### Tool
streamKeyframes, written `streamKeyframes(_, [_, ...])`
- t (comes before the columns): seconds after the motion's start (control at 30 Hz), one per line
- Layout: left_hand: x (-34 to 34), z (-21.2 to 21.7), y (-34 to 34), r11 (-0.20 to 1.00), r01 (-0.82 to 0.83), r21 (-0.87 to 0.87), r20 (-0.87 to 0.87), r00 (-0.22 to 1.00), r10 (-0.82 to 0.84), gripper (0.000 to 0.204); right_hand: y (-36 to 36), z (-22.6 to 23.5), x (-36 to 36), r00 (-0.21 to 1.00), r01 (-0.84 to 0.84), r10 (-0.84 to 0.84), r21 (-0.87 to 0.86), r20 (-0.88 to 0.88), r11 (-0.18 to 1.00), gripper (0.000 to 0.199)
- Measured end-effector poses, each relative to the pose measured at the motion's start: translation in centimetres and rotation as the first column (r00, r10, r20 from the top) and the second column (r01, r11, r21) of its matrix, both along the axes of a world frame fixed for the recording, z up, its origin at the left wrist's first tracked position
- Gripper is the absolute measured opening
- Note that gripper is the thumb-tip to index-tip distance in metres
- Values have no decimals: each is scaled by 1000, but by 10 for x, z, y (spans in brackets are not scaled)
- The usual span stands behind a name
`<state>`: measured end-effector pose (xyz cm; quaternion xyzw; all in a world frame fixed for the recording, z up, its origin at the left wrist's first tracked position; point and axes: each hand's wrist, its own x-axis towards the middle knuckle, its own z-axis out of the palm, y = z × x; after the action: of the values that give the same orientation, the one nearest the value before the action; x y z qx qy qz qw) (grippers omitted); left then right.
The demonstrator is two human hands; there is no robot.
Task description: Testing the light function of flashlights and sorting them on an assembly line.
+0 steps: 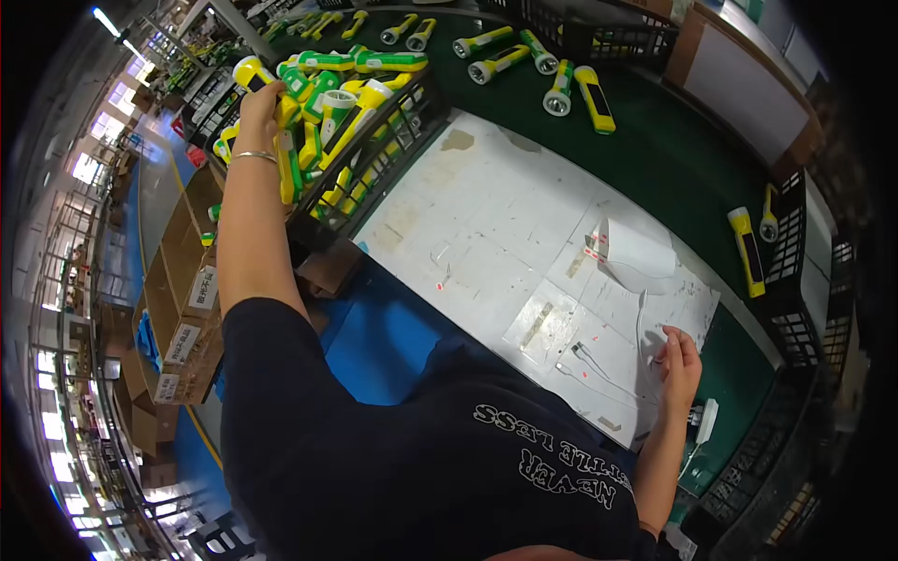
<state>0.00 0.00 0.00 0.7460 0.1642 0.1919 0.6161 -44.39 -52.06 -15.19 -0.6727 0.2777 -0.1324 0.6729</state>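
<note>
My left hand (261, 109) reaches to the far left, over a black plastic crate (398, 140) heaped with yellow-and-green flashlights. Its fingers are closed around a yellow flashlight (249, 73) at the crate's left side. Beside it in the heap a flashlight (338, 105) points its pale round head upward. At the right end of the white work board, my right hand (681, 366) has its fingers curled in at a thin white cable (641, 327). The fingertips partly hide where they meet the cable. Short cables with plugs (589, 360) lie on the board to its left.
The stained white board (505, 206) lies on a green bench (645, 173). Loose flashlights (594, 98) rest along its far side, two more near a black crate (795, 262) at right. A curled white sheet (641, 252) stands on the board. Cardboard boxes (187, 280) stand at left.
</note>
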Motion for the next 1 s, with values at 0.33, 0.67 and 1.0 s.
streamKeyframes(0.33, [37,-19,72,681,7,732,-13,1000,4,70,7,10,6,999,20,-20,-3,-38,1000,23])
streamKeyframes(0.67, [-8,-19,-10,196,361,912,-408,856,317,100,11,3,31,998,-43,38,-132,-39,990,22])
streamKeyframes(1.0, [87,-20,38,328,371,869,-490,736,467,95,25,15,56,998,-51,46,-131,-43,990,21])
